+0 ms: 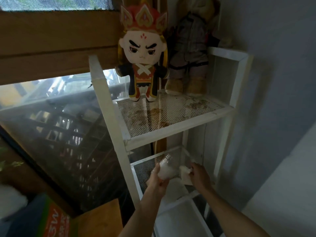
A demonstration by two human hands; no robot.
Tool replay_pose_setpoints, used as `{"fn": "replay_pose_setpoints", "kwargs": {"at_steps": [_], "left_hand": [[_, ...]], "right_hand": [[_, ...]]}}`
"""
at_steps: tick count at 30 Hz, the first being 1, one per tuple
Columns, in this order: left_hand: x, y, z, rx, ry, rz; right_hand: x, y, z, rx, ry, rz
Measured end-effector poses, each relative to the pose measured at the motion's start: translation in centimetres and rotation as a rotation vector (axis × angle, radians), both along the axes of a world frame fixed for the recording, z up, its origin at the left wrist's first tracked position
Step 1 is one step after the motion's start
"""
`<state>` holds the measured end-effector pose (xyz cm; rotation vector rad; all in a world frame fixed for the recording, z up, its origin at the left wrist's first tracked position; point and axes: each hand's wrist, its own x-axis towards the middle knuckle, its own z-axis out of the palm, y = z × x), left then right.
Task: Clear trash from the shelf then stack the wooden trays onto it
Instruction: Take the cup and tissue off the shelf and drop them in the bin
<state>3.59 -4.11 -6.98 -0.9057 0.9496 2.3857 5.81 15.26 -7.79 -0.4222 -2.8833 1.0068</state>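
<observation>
A white metal shelf (pixel 177 127) with mesh levels stands in the corner by a grey wall. Over its middle level, my left hand (pixel 158 181) holds a clear empty plastic bottle (pixel 165 167), neck pointing up and away. My right hand (pixel 199 176) pinches a crumpled white tissue (pixel 184 170) just right of the bottle. More white paper (pixel 176 189) lies on the mesh below both hands. No wooden trays are in view.
Two plush toys stand on the dirty upper mesh level: a doll with a red crown (pixel 142 55) and a brown bear (pixel 190 47). A window (pixel 56 108) is at the left. A cardboard box (pixel 56 221) sits at the lower left.
</observation>
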Motion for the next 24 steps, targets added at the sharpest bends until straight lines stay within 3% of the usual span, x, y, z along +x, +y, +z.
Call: {"fn": "replay_pose_setpoints", "kwargs": {"at_steps": [3, 5, 9, 14, 17, 21, 24], "left_hand": [[0.7, 0.0, -0.9, -0.105, 0.039, -0.097], [2.7, 0.3, 1.3, -0.076, 0.109, -0.177], [6.7, 1.5, 4.1, -0.120, 0.215, -0.336], [13.3, 2.2, 5.8, -0.178, 0.331, -0.273], [17.9, 2.3, 6.5, -0.246, 0.442, -0.360], [23.2, 0.4, 6.0, -0.310, 0.474, -0.400], [26.8, -1.7, 5.4, -0.300, 0.482, -0.359]], "right_hand": [[2.0, 0.3, 1.0, -0.028, -0.020, -0.022], [3.1, 0.6, 1.5, -0.055, -0.015, -0.029], [5.6, 1.1, 3.1, -0.372, -0.011, -0.100], [9.3, 1.3, 4.7, -0.568, 0.030, -0.146], [11.7, 1.3, 6.2, -0.678, 0.010, -0.154], [15.3, 0.2, 8.1, -1.005, 0.026, -0.113], [17.6, -0.8, 7.0, -0.887, -0.031, -0.028]]}}
